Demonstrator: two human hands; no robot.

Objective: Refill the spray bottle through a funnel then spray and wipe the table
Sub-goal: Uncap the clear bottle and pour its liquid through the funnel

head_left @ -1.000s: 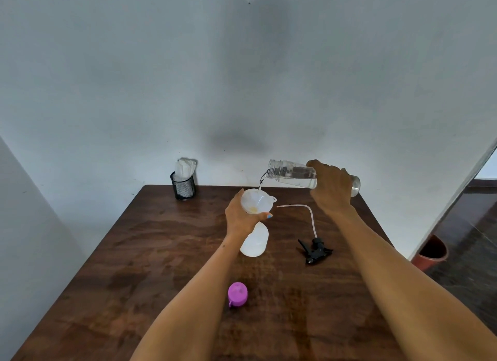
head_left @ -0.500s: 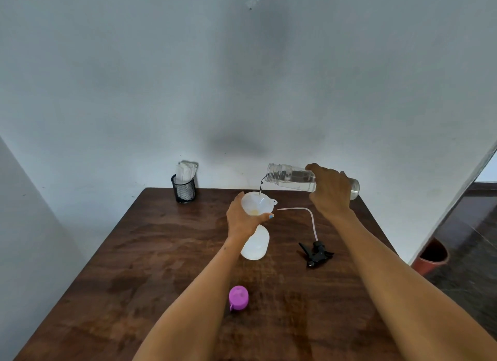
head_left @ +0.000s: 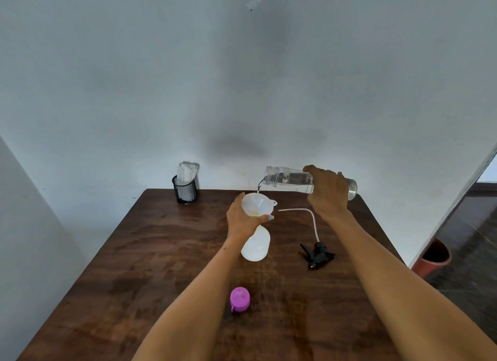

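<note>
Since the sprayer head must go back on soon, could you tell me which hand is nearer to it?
Right. The right hand holds the clear bottle beyond the sprayer head; the left hand grips the funnel further left.

Around the spray bottle (head_left: pixel 255 246) we see bare table (head_left: pixel 150 253) to the left, open as far as a mesh cup (head_left: pixel 185 190) at the far edge. On the right a trigger head (head_left: pixel 317 254) and its tube (head_left: pixel 313 218) lie in the way; a purple cap (head_left: pixel 240 299) sits nearer us.

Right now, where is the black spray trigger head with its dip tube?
In the head view, the black spray trigger head lies on the wooden table, right of the white spray bottle, beneath the right forearm.
</note>
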